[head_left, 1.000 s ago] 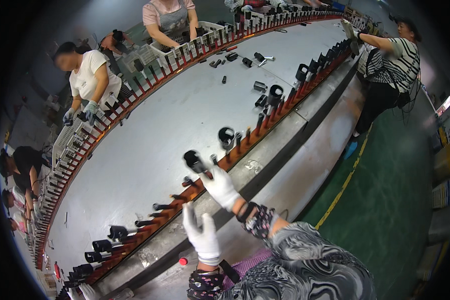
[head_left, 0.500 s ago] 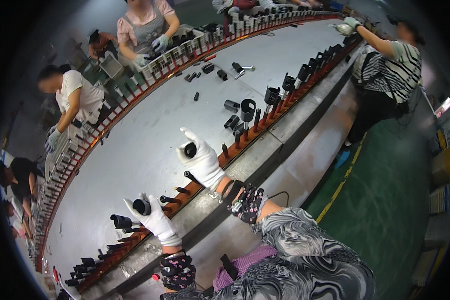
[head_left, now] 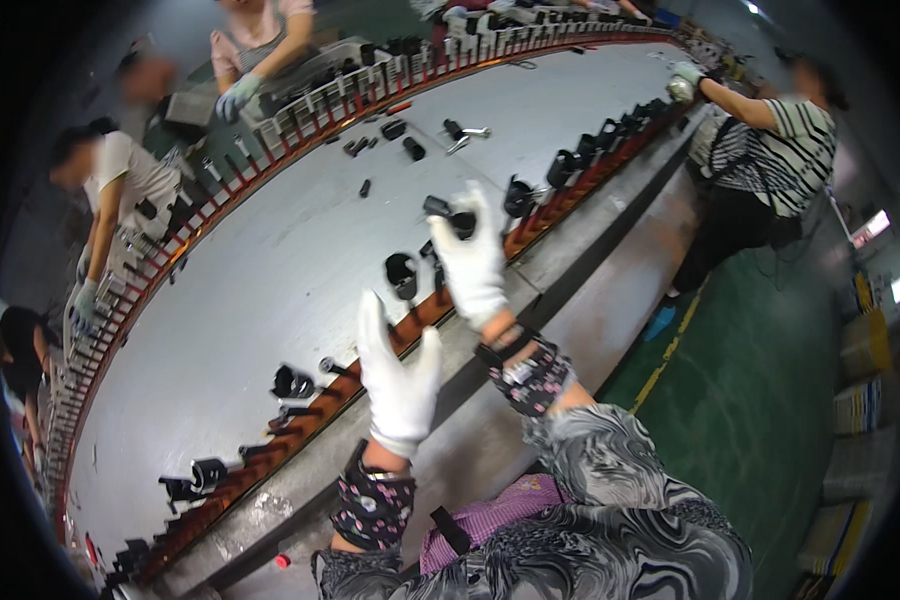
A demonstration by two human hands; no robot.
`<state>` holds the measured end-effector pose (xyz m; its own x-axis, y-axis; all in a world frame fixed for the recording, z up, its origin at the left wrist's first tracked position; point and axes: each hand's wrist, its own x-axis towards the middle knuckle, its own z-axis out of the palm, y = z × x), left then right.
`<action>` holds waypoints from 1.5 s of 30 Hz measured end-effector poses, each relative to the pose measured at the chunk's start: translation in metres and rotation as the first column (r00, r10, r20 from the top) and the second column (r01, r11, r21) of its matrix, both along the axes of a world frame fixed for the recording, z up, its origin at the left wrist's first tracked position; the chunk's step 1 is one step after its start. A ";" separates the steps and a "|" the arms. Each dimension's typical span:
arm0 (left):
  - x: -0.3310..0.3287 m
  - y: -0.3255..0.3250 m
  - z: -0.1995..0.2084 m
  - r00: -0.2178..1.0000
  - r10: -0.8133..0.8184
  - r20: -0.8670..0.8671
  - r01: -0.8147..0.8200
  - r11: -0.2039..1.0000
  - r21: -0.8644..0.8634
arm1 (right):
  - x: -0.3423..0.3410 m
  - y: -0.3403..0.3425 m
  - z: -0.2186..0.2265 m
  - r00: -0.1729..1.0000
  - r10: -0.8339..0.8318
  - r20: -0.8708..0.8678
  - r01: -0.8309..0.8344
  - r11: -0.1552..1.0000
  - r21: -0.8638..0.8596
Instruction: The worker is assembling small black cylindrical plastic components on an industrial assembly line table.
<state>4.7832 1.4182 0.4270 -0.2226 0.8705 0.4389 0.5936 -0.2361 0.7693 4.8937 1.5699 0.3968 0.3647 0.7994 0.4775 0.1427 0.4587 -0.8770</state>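
My left hand, in a white glove, is open with nothing in it, fingers up and thumb apart, over the near rail. My right hand, also white-gloved, is farther right with thumb and fingers spread. A black cup-shaped socket shows between them; whether they touch it is hidden. Just left of those fingers a black cylindrical piece lies on the table. Between my hands another black cup stands on a rail peg. A further black cup sits left of my left hand.
The rusty peg rail curves along the grey table, carrying several black cups and rods. Loose black and metal pieces lie farther back. Several people work across the table; a person in a striped top stands at right.
The black cups in both palms have left them, and cups now stand on pegs near those places. My hands moved right, the right one also farther away. The view shifted slightly.
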 end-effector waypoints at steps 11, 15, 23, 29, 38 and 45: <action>0.035 -0.005 -0.043 0.833 0.240 0.499 -0.234 0.969 -0.076 | 0.043 -0.096 -0.011 0.940 0.340 -0.018 -0.321 0.867 -0.382; 0.091 -0.055 -0.024 0.889 0.096 0.447 0.008 0.974 -0.225 | 0.092 -0.046 0.015 0.930 -0.133 -0.343 0.110 0.990 -0.088; 0.127 0.086 0.032 0.918 0.135 0.372 -0.180 0.980 0.088 | 0.097 0.041 0.017 0.961 0.220 0.168 -0.242 0.962 0.125; 0.115 0.099 -0.038 0.681 0.437 0.588 -0.543 0.840 0.005 | 0.117 0.002 -0.039 0.759 0.649 -0.048 -0.627 0.710 -0.321; 0.220 0.093 -0.002 0.895 0.445 -0.005 -0.443 0.892 0.084 | 0.182 0.065 0.011 0.943 0.328 0.063 -0.332 0.940 0.079; 0.206 0.115 0.002 0.785 0.498 0.368 -0.559 0.826 0.074 | 0.178 0.038 -0.002 0.773 0.634 0.029 -0.595 0.741 -0.311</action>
